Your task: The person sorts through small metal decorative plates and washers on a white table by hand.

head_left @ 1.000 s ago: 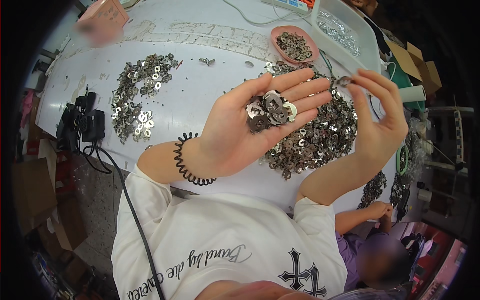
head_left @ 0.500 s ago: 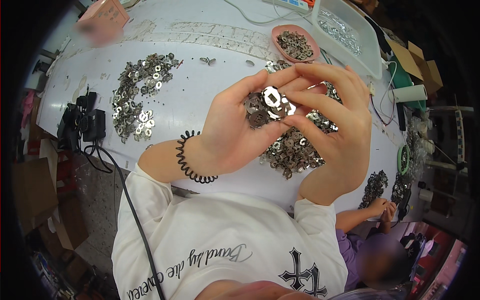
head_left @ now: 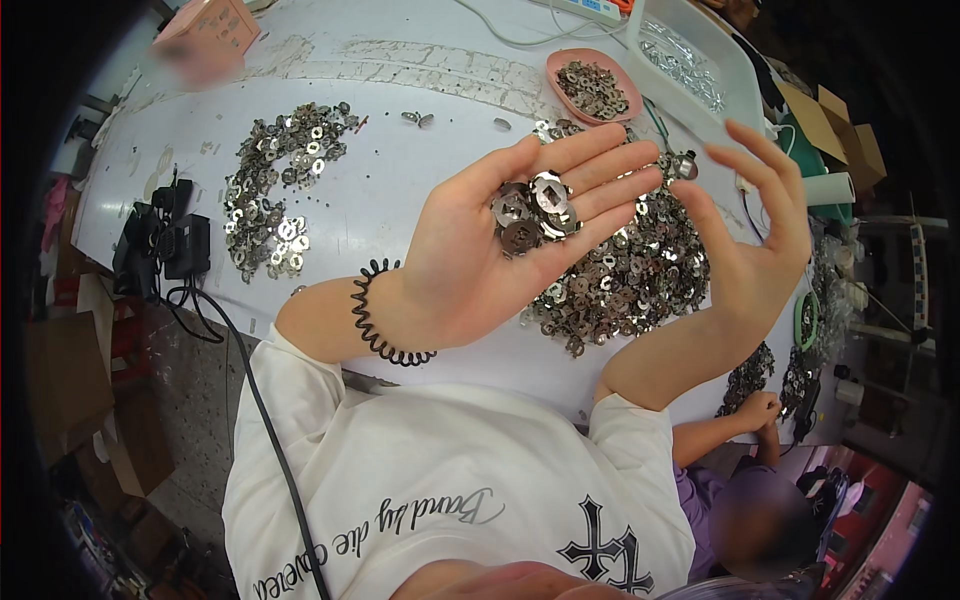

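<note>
The flat-spread left hand cradled slotted metal discs; tilting might have spilled them toward the disc pile at three o'clock (the right hand, fingertips parted, seemingly gripped nothing).

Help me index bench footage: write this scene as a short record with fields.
Left hand: open, palm up, metal discs resting on it
Right hand: raised, thumb and fingers parted; contact with nearby disc unclear
Table: large pile, smaller pile at left, both metal pieces
Containers: pink dish of metal pieces, translucent bin of silvery parts
Nearby: co-worker's hands, lower right
</note>
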### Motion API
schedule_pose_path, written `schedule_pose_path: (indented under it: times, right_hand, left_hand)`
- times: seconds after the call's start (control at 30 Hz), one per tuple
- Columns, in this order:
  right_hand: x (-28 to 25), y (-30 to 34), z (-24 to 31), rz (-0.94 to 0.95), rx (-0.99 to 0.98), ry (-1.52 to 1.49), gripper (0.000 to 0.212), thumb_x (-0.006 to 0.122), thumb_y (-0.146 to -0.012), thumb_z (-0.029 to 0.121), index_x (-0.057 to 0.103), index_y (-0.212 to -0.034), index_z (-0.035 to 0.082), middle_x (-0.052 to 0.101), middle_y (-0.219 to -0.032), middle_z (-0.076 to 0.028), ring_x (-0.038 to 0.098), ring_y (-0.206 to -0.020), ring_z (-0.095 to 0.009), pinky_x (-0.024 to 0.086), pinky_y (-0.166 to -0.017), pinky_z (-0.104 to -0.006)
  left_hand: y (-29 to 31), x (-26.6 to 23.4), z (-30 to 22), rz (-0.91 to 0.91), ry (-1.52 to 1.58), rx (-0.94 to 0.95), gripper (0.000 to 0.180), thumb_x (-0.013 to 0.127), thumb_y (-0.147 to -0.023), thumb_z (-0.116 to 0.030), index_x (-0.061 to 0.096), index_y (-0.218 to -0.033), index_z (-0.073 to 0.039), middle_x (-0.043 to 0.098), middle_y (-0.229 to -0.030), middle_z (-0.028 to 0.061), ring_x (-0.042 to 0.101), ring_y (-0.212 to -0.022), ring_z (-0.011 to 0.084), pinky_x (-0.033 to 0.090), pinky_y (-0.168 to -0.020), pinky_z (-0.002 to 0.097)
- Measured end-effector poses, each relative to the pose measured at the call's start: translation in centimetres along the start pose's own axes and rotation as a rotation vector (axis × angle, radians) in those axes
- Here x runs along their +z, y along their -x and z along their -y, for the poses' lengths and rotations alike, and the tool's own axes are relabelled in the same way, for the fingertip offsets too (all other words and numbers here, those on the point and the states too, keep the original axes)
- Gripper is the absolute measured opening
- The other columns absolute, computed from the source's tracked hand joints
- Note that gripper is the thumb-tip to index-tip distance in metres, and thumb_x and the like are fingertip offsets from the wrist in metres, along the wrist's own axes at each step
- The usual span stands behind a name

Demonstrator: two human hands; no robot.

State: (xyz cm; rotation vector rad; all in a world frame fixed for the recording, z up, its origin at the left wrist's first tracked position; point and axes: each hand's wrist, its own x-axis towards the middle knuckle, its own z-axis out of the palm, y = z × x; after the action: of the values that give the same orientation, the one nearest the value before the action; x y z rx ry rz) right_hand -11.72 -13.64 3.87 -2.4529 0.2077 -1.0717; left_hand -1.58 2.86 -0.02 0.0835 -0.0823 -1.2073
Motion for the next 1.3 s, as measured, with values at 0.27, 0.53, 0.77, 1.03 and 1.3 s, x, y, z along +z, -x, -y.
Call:
schedule_pose_path:
  times: [0.27,0.53,0.77,1.03,1.3]
  right_hand:
    - [2.2,0.7,3.3,0.147,-0.182,0.04,0.036,0.078,-0.058,0.017,0.072,-0.092,0.006,0.065,-0.111,-0.008,0.06,-0.101,-0.025,0.041,-0.098,-0.0384]
    - [3.4,0.8,3.3,0.118,-0.219,-0.049,0.02,0.074,-0.056,0.006,0.07,-0.075,0.005,0.068,-0.097,-0.007,0.06,-0.088,-0.024,0.042,-0.086,-0.0396]
    - [2.7,0.7,2.2,0.064,-0.096,-0.268,0.017,0.071,-0.055,0.0,0.067,-0.071,0.004,0.068,-0.084,-0.005,0.059,-0.082,-0.02,0.042,-0.083,-0.0343]
    - [0.6,0.2,-0.2,-0.005,-0.175,-0.282,0.019,0.07,-0.062,-0.005,0.067,-0.078,0.005,0.071,-0.083,-0.003,0.06,-0.083,-0.018,0.04,-0.089,-0.0376]
    - [0.2,0.0,-0.6,0.042,-0.168,-0.368,0.019,0.07,-0.066,-0.005,0.067,-0.082,0.004,0.07,-0.082,-0.006,0.061,-0.085,-0.019,0.037,-0.096,-0.042]
  left_hand:
    - [-0.2,0.1,0.4,-0.032,-0.01,-0.017,0.048,0.023,-0.102,-0.024,0.037,-0.138,0.005,0.045,-0.139,0.0191,0.048,-0.124,0.0281,0.037,-0.109,0.0384]
    - [0.2,0.0,0.5,-0.195,-0.137,-0.013,0.042,0.03,-0.103,-0.026,0.048,-0.127,0.003,0.057,-0.118,0.0111,0.054,-0.111,0.022,0.043,-0.1,0.0379]
    - [0.1,0.2,0.3,-0.122,-0.173,0.009,0.047,0.025,-0.103,-0.026,0.042,-0.135,0.003,0.055,-0.127,0.0118,0.054,-0.113,0.0183,0.042,-0.102,0.0361]
    - [0.1,-0.1,0.0,0.028,0.004,-0.02,0.049,0.022,-0.102,-0.022,0.036,-0.139,0.007,0.043,-0.142,0.0201,0.043,-0.131,0.0299,0.034,-0.112,0.0375]
    - [0.2,-0.2,0.1,0.019,-0.005,-0.032,0.049,0.023,-0.102,-0.023,0.034,-0.14,0.007,0.043,-0.141,0.0212,0.042,-0.132,0.0306,0.033,-0.113,0.0383]
